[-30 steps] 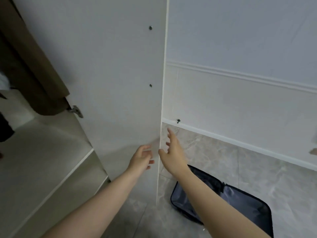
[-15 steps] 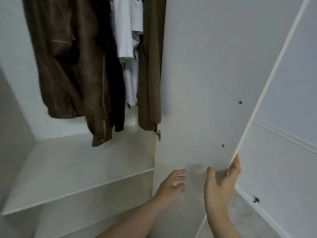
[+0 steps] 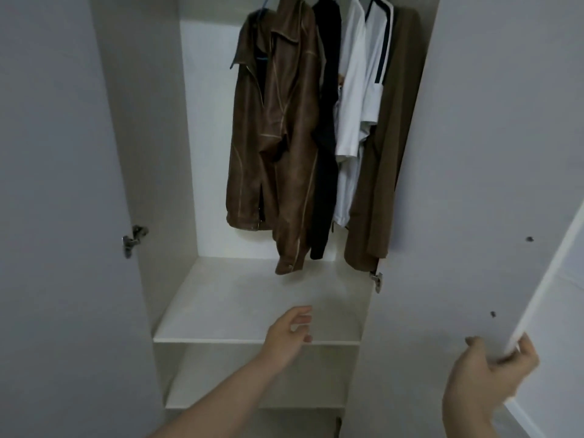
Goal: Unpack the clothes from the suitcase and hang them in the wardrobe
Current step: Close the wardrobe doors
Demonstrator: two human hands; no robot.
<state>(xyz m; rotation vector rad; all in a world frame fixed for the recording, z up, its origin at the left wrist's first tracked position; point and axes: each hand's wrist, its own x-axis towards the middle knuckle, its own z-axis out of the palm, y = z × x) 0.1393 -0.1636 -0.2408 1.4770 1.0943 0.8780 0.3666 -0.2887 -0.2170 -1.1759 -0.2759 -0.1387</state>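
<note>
The white wardrobe (image 3: 189, 137) stands open in front of me. On its rail hang a brown leather jacket (image 3: 275, 137), a black garment (image 3: 327, 128), white shirts (image 3: 357, 90) and a brown coat (image 3: 382, 159). My right hand (image 3: 493, 374) grips the lower edge of the right wardrobe door (image 3: 474, 153), fingers curled round it. My left hand (image 3: 289, 336) hovers over the front of the white shelf (image 3: 240, 305), fingers relaxed and holding nothing. The suitcase is out of view.
The left door (image 3: 57, 216) stands open at the left with a metal hinge (image 3: 132, 240). A lower shelf (image 3: 221, 374) sits beneath the upper one. A strip of floor shows at the bottom right.
My view has swung left from the door and floor to the wardrobe's inside. My right hand has closed round the right door's edge; the suitcase has left the view.
</note>
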